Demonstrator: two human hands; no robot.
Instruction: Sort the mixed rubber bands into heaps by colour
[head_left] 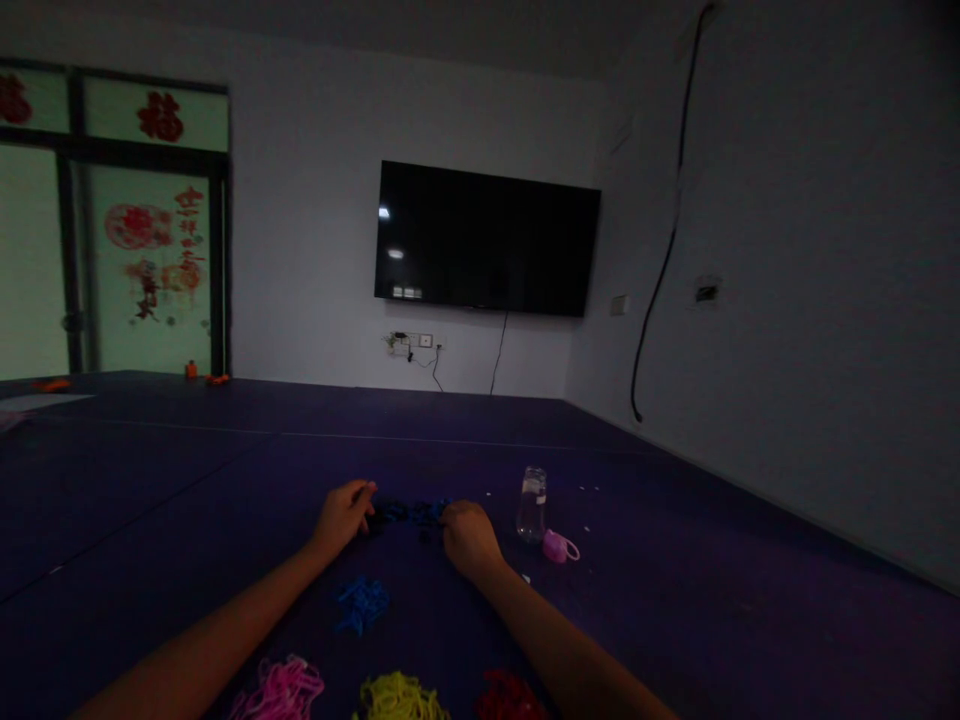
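Note:
A blue and black strip of small linked-looking pieces [409,513] lies across the purple table surface between my hands. My left hand [345,517] is at its left end, fingers bent together on the dark end pieces. At the blue right end, my right hand [469,540] is closed, its fingertips partly hidden behind the knuckles. Nearer to me lies a small pile of loose blue pieces [362,603]. The room is dim, so the exact make of the pieces is hard to see.
Pink [281,690], yellow [401,697] and red piles [510,695] line the near edge. Right of my right hand stands a clear bottle [532,508], with a pink looped cap [559,546] beside it. White scraps dot the table. Orange items [217,380] sit far left.

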